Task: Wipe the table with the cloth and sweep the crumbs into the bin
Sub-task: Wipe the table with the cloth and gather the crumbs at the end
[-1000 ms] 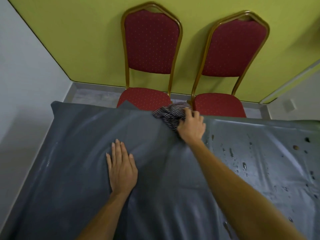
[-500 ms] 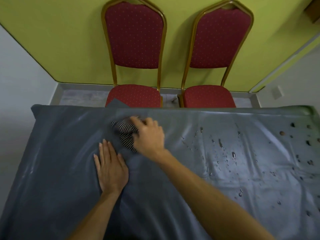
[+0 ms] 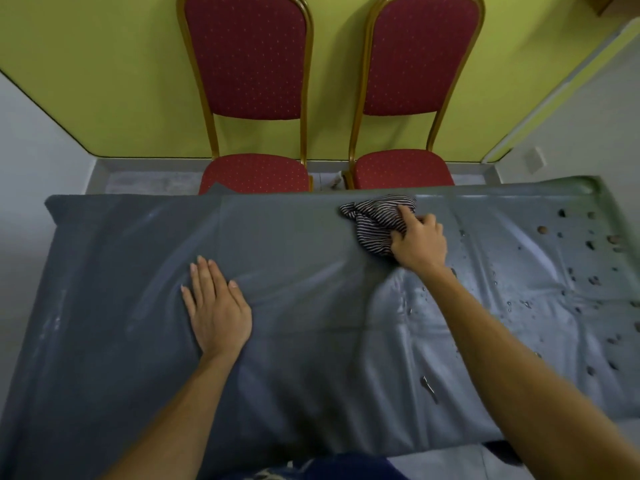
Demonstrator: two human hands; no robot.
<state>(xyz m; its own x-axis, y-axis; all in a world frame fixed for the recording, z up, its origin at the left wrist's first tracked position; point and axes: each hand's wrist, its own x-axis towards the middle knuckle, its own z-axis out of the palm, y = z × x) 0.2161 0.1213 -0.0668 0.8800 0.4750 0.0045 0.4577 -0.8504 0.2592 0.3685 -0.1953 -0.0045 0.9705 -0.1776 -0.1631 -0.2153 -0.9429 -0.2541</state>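
A grey plastic-covered table [image 3: 131, 341] fills the lower view. My right hand [image 3: 419, 240] grips a bunched black-and-white striped cloth [image 3: 375, 220] and presses it on the table near the far edge, right of centre. My left hand [image 3: 216, 310] lies flat, palm down, on the cover at the left of centre, fingers together, holding nothing. Dark crumbs [image 3: 588, 244] and water drops [image 3: 512, 303] are scattered over the right part of the table. No bin is in view.
Two red padded chairs with gold frames, one left [image 3: 252, 171] and one right [image 3: 401, 168], stand just beyond the far table edge against a yellow-green wall. The cover is creased around the middle.
My right hand has swept the cloth from beside my left hand back to the right along the far edge. My left hand stays flat in place.
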